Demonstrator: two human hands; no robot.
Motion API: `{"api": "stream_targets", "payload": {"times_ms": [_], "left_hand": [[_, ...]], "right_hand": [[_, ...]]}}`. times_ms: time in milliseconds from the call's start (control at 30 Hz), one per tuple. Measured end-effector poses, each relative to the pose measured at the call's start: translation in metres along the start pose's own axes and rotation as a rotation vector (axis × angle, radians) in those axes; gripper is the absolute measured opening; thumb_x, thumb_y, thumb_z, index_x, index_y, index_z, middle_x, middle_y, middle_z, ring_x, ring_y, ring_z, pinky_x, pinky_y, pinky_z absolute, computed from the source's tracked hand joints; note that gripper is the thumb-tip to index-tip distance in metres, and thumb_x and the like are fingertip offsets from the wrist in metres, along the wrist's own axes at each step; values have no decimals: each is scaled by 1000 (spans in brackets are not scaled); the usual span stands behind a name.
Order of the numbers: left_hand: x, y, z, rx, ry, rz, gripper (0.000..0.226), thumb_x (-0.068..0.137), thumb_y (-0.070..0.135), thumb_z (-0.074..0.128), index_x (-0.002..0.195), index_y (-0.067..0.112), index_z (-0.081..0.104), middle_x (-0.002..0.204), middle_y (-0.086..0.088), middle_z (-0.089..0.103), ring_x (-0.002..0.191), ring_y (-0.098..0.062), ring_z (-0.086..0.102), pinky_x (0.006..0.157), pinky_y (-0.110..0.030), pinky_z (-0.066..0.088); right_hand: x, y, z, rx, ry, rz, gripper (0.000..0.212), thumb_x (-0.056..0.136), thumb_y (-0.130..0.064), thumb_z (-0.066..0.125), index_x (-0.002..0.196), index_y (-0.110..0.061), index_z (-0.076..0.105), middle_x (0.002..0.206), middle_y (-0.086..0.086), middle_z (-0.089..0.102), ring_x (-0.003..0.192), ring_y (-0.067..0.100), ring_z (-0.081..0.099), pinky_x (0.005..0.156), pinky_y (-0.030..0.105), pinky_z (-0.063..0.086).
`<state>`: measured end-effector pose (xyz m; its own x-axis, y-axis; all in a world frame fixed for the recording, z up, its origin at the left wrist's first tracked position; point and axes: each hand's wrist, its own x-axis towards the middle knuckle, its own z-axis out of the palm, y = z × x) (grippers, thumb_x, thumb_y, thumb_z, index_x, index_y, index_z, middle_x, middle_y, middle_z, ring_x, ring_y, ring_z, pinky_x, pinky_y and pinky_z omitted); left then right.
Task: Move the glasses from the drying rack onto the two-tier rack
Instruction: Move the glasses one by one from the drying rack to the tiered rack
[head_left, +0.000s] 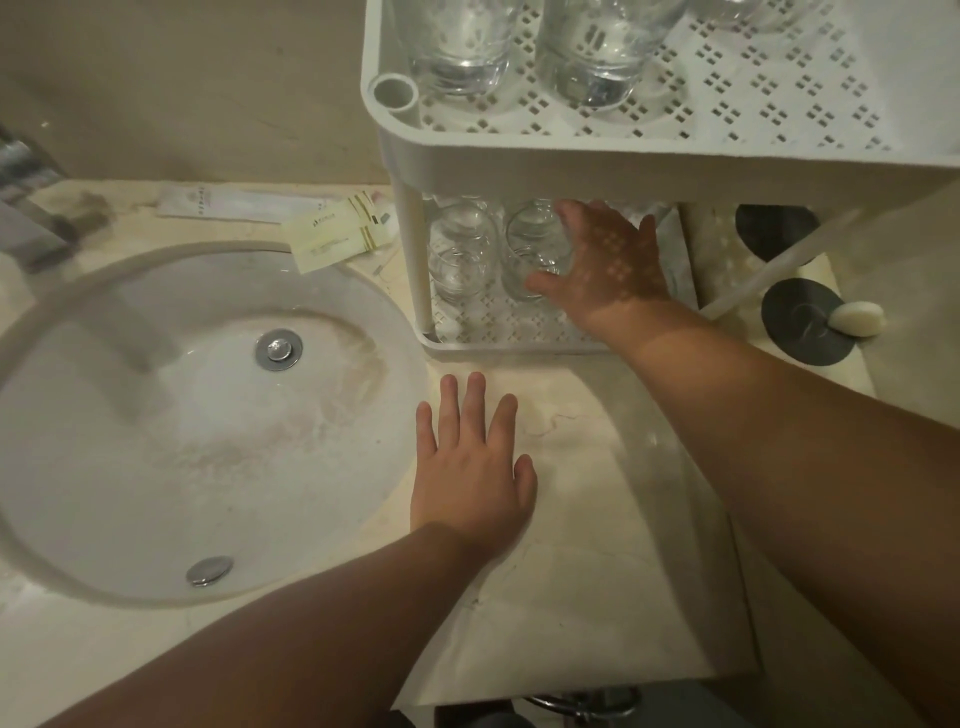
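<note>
Now right hand (605, 260) fingers round a glass (535, 254) on the two-tier rack (571, 166)'s lower tier, left hand (470, 467) flat, fingers straight.

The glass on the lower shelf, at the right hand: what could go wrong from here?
1. The glass stands close beside another glass; they could knock together.
2. The upper tier hangs low over the right hand, which could bump it on withdrawal.
3. The right hand's grip is partly hidden; a slip seems possible.

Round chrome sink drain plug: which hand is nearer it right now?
Left. The left hand lies flat on the counter beside the basin, right of the drain plug. The right hand is farther away, inside the rack's lower tier.
</note>
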<state>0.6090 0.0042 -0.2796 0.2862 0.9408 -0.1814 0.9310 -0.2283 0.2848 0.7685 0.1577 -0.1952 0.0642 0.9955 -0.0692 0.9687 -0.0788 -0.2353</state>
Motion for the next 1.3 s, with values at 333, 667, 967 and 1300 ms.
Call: {"api": "stream_targets", "payload": {"times_ms": [333,667,967,1300], "left_hand": [[0,0,-2,10,-20,1,63,93,45,27,151,23,25,166,-14,6,152,-35,-12,121,-55,-4],[1,-1,-1,8,-40,0,62,93,46,29,152,24,27,166,-13,6,152,-34,-12,121,-57,-2],[2,-2,-3,-3,-51,0,62,93,46,31,151,24,27,166,-14,6,152,-35,-12,121,-57,-3],[2,-2,-3,0,-45,8,60,94,46,31,149,23,28,166,-15,9,152,-36,-8,120,-59,0]], "right_hand": [[-36,28,5,131,141,281,77,81,-38,71,148,-28,34,156,6,30,145,28,23,118,39,24],[-29,33,8,343,118,338,72,81,-33,75,143,-24,40,143,5,40,135,23,37,103,22,28],[-11,29,9,363,167,295,76,75,-34,81,140,-22,45,142,7,37,134,22,35,102,18,24],[1,30,21,279,171,329,93,75,-43,81,141,4,38,142,19,37,134,30,35,110,25,24]]}}
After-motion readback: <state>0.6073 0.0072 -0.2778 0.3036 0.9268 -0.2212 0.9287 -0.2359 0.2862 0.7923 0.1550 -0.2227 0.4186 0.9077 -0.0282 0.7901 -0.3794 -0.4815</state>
